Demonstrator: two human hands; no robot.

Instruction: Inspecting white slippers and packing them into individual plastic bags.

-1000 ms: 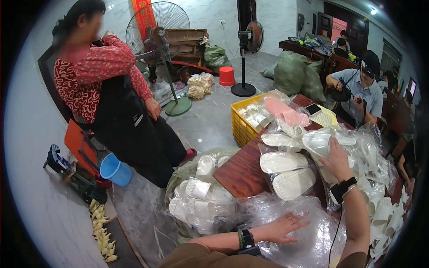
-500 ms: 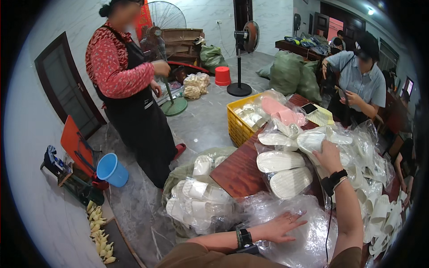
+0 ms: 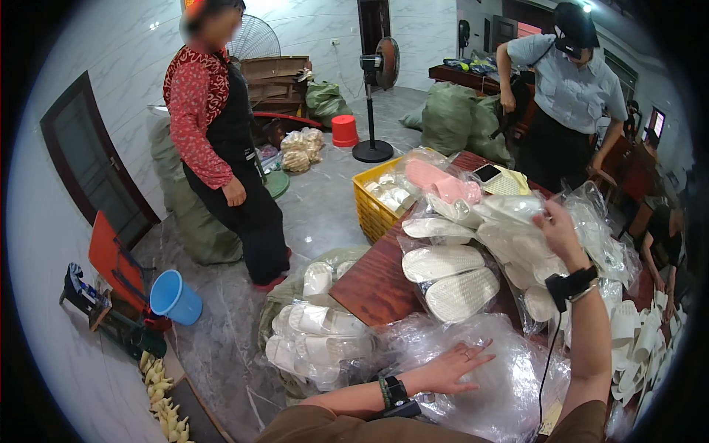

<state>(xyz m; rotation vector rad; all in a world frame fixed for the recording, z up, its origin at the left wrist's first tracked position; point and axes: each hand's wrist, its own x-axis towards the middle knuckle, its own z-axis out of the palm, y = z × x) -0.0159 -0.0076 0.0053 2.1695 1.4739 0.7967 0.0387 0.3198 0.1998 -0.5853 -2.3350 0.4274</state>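
Two hands work over a wooden table (image 3: 369, 284) at lower right of the frame. Left hand (image 3: 454, 365) lies flat, fingers spread, on clear plastic bags (image 3: 502, 384); right hand (image 3: 554, 232) grips a bagged white slipper (image 3: 509, 210) at centre right.

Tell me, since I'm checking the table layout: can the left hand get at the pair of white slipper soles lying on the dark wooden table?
Probably yes. The left hand rests flat on clear plastic bags, and the white slipper soles lie just beyond it, nothing between.
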